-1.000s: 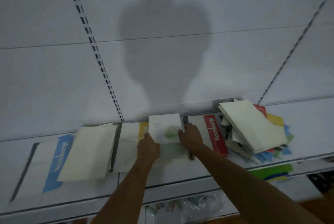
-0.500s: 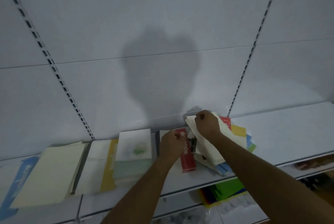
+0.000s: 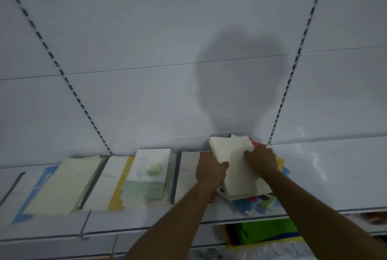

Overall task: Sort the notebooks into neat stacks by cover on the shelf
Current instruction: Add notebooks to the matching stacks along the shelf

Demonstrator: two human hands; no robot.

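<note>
My left hand and right hand both grip the cream notebook atop the messy pile, right of the green-cover stack on the shelf, ready for sorting.

Two bare forearms, no sleeves, hands without rings.

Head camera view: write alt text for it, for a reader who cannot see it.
Both hands grip a cream notebook on top of a messy multicoloured pile on a white shelf, left hand at its left edge, right hand on its cover. Further left lie neater stacks: a green-tree stack, a yellow-striped stack and another cream stack.
</note>
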